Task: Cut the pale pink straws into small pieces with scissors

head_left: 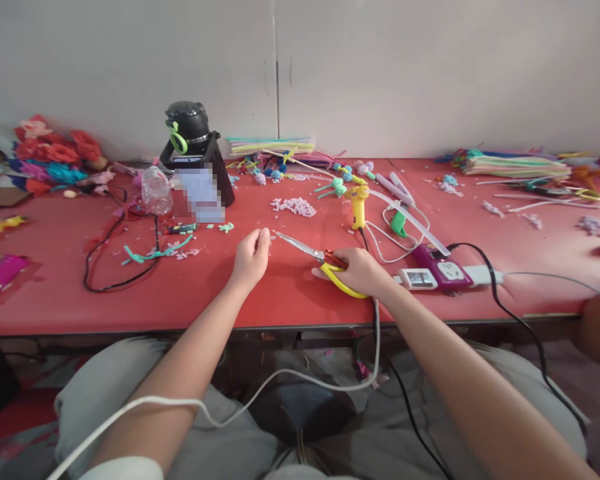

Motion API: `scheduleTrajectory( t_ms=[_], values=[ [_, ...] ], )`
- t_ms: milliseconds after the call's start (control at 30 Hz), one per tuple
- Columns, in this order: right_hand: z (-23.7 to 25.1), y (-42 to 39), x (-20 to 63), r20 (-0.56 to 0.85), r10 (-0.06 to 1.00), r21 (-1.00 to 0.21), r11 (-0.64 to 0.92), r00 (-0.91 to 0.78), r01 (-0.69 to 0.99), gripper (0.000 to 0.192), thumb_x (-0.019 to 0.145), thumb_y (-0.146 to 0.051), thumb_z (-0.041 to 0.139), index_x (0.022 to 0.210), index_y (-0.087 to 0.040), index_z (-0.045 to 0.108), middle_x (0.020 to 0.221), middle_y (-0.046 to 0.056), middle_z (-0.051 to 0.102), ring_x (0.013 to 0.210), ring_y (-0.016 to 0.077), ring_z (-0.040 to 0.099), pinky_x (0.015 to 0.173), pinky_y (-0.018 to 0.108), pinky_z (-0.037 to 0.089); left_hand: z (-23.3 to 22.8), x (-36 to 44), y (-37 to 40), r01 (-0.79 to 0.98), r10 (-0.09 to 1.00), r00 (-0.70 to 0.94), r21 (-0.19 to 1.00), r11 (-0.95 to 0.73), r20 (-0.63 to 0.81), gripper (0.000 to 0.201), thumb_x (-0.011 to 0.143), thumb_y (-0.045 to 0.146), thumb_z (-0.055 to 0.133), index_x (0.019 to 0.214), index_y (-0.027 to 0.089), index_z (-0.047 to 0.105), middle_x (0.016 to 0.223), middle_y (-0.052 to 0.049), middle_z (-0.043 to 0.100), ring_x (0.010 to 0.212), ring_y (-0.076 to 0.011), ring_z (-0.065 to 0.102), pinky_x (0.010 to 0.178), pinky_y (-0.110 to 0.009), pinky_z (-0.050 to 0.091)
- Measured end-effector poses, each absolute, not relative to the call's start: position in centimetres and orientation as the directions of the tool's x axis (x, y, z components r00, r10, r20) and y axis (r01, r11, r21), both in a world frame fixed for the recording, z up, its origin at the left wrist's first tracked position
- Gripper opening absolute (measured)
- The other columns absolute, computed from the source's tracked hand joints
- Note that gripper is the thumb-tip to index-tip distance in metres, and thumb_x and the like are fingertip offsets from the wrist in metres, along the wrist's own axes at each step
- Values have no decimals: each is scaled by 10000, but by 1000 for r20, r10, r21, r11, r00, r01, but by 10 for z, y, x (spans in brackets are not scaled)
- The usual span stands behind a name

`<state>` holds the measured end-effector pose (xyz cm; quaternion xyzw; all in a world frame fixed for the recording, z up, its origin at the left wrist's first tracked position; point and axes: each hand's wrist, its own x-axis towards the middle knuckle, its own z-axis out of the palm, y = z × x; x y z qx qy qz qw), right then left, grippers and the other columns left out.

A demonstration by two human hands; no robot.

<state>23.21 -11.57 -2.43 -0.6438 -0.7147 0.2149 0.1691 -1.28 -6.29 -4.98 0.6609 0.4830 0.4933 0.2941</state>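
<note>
My right hand (357, 270) grips a pair of scissors (300, 247) with yellow handles, the blades pointing left. Close to the blade tips, my left hand (253, 259) is closed in a pinch; whatever its fingertips hold is too small or hidden to make out. Small pale bits lie on the red table by those fingertips. Just behind both hands is a pile of short pale-lilac pieces (294, 207). A yellow hot glue gun (359, 208) with a clear glue stick stands beyond the right hand.
A purple power strip (443, 270) with plugs and cables lies to the right. At the back left are a black bottle (215, 153) with a phone in front and a clear plastic cup (157, 191). Bundles of pipe cleaners (517, 165) lie along the wall. A white cable crosses my lap.
</note>
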Motion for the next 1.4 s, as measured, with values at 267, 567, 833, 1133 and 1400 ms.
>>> scheduleTrajectory(
  t_ms=[267,567,833,1133,1400],
  values=[
    [-20,-117,232,-67,992,-526,56,-107,849,617,669,-787,632,592,-219,406,575,-7,431,555,121,349,518,278,246,-50,-12,-63,341,926,39,866,-365,375,438,982,527,413,676,215,424,578,15,417,541,-131,426,518,-266,358],
    [-18,-117,230,-94,989,-521,46,-111,852,606,666,-792,624,601,-215,447,575,-12,414,567,123,349,525,278,241,-49,-12,-64,357,927,49,860,-364,372,433,989,513,404,677,213,426,587,10,430,556,-134,431,536,-272,356],
    [-18,-116,230,-63,991,-506,71,-120,859,628,657,-812,610,578,-215,435,558,-11,433,539,116,351,515,277,245,-49,-12,-63,340,927,55,866,-366,371,433,979,521,418,675,213,426,580,12,427,551,-135,430,534,-268,352],
    [-23,-114,231,-52,992,-503,73,-114,861,636,651,-818,613,570,-217,421,551,-12,417,532,114,323,504,277,240,-50,-12,-62,332,928,59,870,-365,367,422,979,511,421,679,214,425,593,5,447,556,-136,438,530,-263,370],
    [-24,-116,232,-44,994,-525,66,-104,849,609,674,-779,636,599,-219,407,569,-14,422,550,117,339,523,272,254,-52,-13,-62,333,926,55,867,-371,375,419,982,512,420,687,214,428,609,-1,463,575,-138,459,535,-260,385]
  ],
)
